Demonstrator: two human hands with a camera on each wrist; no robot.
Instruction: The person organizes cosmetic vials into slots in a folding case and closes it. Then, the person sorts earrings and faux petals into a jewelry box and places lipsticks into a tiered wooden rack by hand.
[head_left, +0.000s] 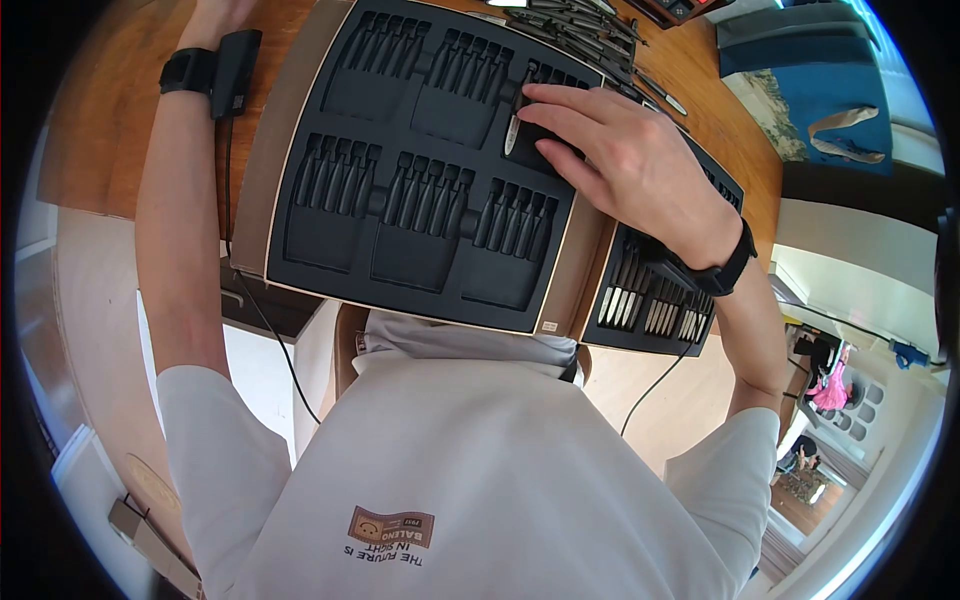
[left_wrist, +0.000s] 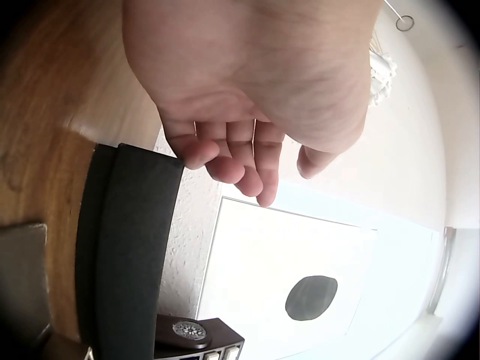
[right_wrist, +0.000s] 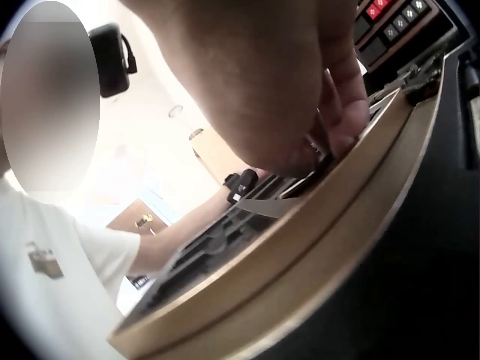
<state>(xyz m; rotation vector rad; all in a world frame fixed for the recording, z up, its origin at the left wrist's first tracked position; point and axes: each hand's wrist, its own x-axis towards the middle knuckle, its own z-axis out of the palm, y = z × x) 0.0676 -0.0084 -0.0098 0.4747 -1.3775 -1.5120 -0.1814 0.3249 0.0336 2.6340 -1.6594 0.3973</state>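
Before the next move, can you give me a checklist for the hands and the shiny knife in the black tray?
1. Left hand empty and away from the knife: ok.
2. Right hand at the tray: ok, it is over the top right compartment in the head view.
3. Fingertips well away from the blade: not ok, they are right by it.
4. Firm grip on the knife: cannot tell, the fingers partly hide it.
5. Everything off the table: not ok, a dark pile of what look like knives lies there.
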